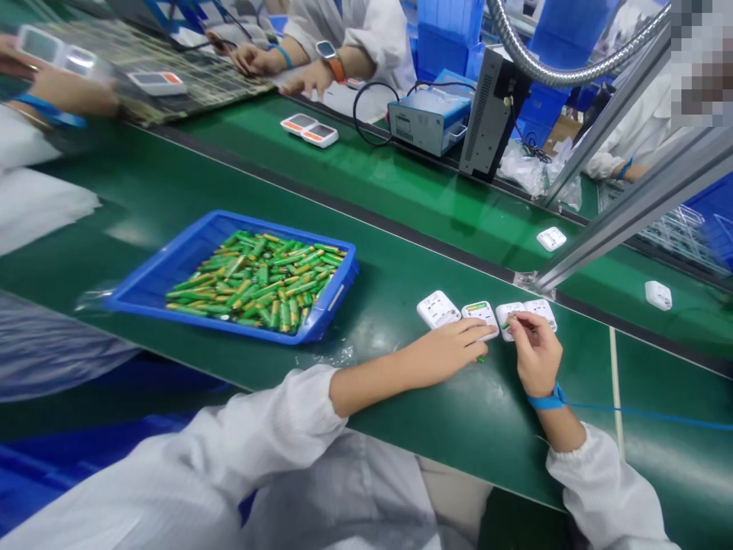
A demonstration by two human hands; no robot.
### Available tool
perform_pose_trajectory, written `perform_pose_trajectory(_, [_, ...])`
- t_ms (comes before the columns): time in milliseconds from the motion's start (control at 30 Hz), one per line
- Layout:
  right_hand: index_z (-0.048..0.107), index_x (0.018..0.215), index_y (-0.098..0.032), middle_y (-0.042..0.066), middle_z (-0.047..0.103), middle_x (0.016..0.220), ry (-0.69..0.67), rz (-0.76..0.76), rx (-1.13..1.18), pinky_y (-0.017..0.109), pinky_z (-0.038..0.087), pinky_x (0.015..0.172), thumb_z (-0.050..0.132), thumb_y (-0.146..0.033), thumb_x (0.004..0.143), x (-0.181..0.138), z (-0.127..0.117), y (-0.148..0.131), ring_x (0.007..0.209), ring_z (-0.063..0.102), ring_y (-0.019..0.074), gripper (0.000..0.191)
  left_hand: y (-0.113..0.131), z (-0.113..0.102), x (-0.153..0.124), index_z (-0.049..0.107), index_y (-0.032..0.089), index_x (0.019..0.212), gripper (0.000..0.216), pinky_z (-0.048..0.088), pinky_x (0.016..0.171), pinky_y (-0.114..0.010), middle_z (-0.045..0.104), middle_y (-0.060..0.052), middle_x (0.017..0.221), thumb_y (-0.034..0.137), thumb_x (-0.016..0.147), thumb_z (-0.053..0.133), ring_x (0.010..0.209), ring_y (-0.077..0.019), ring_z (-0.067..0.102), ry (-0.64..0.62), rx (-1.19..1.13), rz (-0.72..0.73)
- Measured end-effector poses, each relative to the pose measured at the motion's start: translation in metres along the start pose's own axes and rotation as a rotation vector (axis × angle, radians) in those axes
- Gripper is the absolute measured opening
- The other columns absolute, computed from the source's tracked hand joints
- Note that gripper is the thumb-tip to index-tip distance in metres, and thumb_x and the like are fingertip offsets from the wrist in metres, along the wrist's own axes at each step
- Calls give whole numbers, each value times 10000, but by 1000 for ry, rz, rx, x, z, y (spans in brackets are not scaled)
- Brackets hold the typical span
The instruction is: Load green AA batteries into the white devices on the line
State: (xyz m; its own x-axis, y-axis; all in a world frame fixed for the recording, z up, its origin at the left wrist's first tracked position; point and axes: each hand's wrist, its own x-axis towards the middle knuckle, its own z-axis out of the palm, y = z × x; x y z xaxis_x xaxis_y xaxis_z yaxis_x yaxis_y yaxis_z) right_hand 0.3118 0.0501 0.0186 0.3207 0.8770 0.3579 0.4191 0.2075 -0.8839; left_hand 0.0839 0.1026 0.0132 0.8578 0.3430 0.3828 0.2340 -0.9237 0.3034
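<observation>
Across the lower part of a white plastic device [481, 312], which shows a green battery [476, 306] in its open slot, lie the fingers of my left hand [438, 355]. The end of another green battery [481, 359] pokes out under that hand's fingertips; the rest is hidden. My right hand [538, 353], wearing a blue wrist strap [547, 398], pinches a small green battery [506, 325] at a second white device [506, 309]. More white devices lie alongside, one on the left [438, 307] and one on the right [541, 308].
A blue tray [229, 330] heaped with green batteries [263, 283] stands on the left of the green table. Beyond a dark rail, a green belt [366, 172] carries white devices [551, 239]. A metal post [607, 221] slants up at right. Co-workers' hands [312, 76] are across the belt.
</observation>
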Motion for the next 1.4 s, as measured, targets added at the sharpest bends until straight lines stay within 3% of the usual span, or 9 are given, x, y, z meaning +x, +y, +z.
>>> perform_pose_trajectory(167, [809, 1077, -229, 84, 852, 1041, -8, 1, -17, 375, 709, 834, 803, -430, 1015, 0, -1, -2, 920, 835, 244, 211, -24, -29, -4, 729, 206, 1258, 193, 572, 1166, -405, 816, -96, 1288, 180, 1129, 588, 1276, -252, 750, -58, -368, 32])
perform_pose_trajectory(300, [827, 1112, -239, 85, 865, 1071, -72, 6, -49, 377, 706, 850, 785, -427, 1032, -3, 0, -5, 937, 843, 245, 208, -19, -31, -6, 756, 223, 1214, 201, 531, 1240, -417, 816, -86, 1330, 167, 1118, 589, 1335, -246, 728, -55, -450, 31])
perform_pose_trajectory(433, [840, 1135, -246, 80, 870, 1101, -95, 25, -81, 377, 710, 868, 765, -418, 1047, -3, 0, -5, 964, 848, 248, 208, 24, -9, -12, 758, 203, 1109, 103, 451, 1352, -451, 704, -125, 1570, 185, 1088, 659, 1613, -288, 537, -43, -339, -50])
perform_pose_trajectory(533, [831, 1121, -254, 65, 871, 1081, -121, 0, -122, 379, 703, 873, 757, -405, 1055, -2, -1, -7, 955, 845, 245, 181, 60, 8, -18, 734, 173, 1179, 134, 392, 1396, -520, 542, -186, 1727, 229, 1059, 716, 1739, -347, 323, -5, -242, -96])
perform_pose_trajectory(633, [822, 1090, -262, 64, 862, 1064, -144, -128, -243, 413, 674, 925, 745, -386, 1066, -2, -1, -11, 985, 820, 256, 148, 76, 18, -19, 733, 167, 1193, 203, 307, 1442, -538, 566, -195, 1704, 279, 1028, 768, 1738, -364, 320, 14, -141, -15])
perform_pose_trajectory(767, [800, 1054, -257, 70, 841, 1025, -146, -291, -383, 430, 635, 940, 716, -363, 1089, -3, 0, -15, 1023, 778, 270, 140, 74, 28, -19, 744, 151, 1206, 231, 309, 1436, -558, 640, -213, 1623, 293, 1027, 778, 1633, -363, 506, 50, 56, 24])
perform_pose_trajectory(1000, [747, 991, -252, 70, 785, 947, -227, -357, -521, 452, 578, 941, 646, -381, 1131, -5, -3, -22, 955, 728, 277, 215, 75, 33, -16, 767, 121, 1163, 172, 421, 1374, -485, 707, -217, 1527, 247, 1063, 704, 1526, -346, 621, 94, 226, 38])
perform_pose_trajectory(1267, [801, 1311, -226, 145, 774, 1165, -319, -333, -602, 523, 597, 994, 509, -291, 1151, -15, -8, -23, 1091, 713, 319, 340, 73, 30, -13, 776, 101, 1125, 185, 403, 1382, -488, 757, -220, 1409, 236, 1070, 662, 1498, -366, 637, 88, 259, 62])
perform_pose_trajectory(1400, [766, 1427, -202, 182, 729, 1291, -376, -337, -634, 574, 589, 1070, 472, -303, 1160, -24, -11, -30, 1194, 682, 351, 409, 72, 33, -14, 751, 65, 1302, 302, 395, 1387, -496, 751, -222, 1440, 218, 1074, 627, 1505, -359, 632, 49, 243, 64])
